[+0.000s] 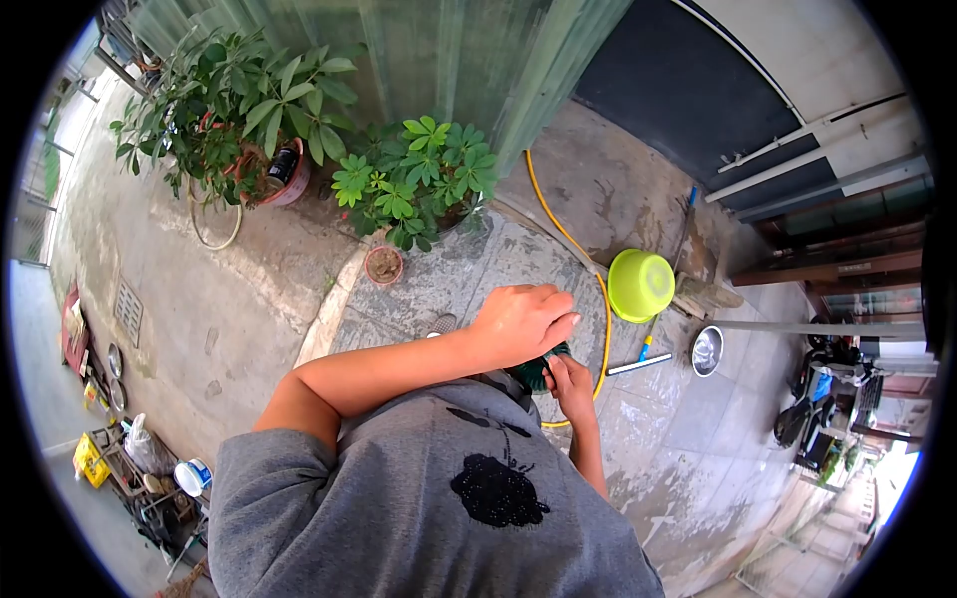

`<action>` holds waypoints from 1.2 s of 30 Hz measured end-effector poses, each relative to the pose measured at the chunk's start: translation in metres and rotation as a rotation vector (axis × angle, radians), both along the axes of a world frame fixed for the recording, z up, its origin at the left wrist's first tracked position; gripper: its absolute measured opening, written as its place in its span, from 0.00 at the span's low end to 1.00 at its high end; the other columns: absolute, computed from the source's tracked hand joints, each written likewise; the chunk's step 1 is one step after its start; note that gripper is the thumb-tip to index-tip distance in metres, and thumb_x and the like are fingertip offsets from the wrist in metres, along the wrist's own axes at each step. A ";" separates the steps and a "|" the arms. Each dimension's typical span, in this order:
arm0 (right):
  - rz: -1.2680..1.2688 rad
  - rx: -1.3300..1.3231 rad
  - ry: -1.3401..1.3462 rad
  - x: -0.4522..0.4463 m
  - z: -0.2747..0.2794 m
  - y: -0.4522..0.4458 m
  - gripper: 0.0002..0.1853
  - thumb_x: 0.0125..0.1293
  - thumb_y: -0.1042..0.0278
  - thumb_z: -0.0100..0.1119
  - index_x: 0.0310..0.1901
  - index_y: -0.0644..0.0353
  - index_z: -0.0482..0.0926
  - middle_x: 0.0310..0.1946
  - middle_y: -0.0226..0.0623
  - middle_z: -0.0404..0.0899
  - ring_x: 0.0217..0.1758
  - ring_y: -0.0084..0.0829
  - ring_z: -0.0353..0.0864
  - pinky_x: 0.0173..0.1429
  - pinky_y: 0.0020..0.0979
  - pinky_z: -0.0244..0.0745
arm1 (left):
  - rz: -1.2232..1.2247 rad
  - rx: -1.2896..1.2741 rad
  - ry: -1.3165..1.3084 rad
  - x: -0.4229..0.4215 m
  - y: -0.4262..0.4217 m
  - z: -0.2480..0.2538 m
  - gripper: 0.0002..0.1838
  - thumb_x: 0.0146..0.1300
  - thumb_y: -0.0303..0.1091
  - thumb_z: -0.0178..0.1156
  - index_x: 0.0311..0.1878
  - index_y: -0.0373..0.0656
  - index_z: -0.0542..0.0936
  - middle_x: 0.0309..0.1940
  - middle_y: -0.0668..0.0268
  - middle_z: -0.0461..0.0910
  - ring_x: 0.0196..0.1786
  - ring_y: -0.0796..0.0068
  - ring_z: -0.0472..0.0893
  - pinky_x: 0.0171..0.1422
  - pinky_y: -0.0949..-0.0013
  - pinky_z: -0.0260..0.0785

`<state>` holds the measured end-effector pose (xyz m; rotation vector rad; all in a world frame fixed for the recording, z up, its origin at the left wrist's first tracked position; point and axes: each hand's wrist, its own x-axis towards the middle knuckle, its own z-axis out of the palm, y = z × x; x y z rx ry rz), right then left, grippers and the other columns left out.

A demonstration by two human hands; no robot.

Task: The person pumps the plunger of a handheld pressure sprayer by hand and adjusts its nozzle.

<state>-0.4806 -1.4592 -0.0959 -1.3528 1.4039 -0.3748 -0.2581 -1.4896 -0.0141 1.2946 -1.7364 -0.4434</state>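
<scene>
In front of my waist, my right hand [570,387] is closed, with thumb and fingers pinched on a dark green object [538,369]. Its kind is not clear, since both hands and the grey shirt hide much of it. My left hand [526,324] sits just above, its fingers curled inward at the end of a bent forearm. Whether those fingers also grip the dark green object is hidden. A yellow hose [607,329] runs along the paving just beyond my hands.
A lime green basin [641,285], a metal bowl [707,351] and a long-handled tool with a metal bar [639,365] are on the ground to the right. Potted plants [409,179] and a small soil-filled pot [383,265] stand ahead. Assorted clutter [150,478] lies far left.
</scene>
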 end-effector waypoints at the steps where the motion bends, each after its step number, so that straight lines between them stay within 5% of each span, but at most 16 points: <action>1: 0.004 0.006 -0.015 0.001 0.003 -0.001 0.21 0.76 0.56 0.55 0.28 0.64 0.80 0.15 0.28 0.73 0.18 0.18 0.69 0.25 0.26 0.63 | -0.001 0.006 -0.009 0.000 0.001 0.001 0.10 0.65 0.39 0.62 0.33 0.44 0.77 0.25 0.60 0.79 0.27 0.54 0.82 0.29 0.54 0.75; 36: -0.111 -0.153 -0.033 -0.012 -0.005 0.008 0.20 0.76 0.60 0.56 0.26 0.64 0.78 0.14 0.29 0.73 0.17 0.18 0.69 0.24 0.27 0.64 | -0.018 -0.051 -0.025 -0.019 0.005 0.012 0.10 0.65 0.38 0.64 0.33 0.43 0.77 0.27 0.62 0.78 0.27 0.57 0.81 0.28 0.57 0.74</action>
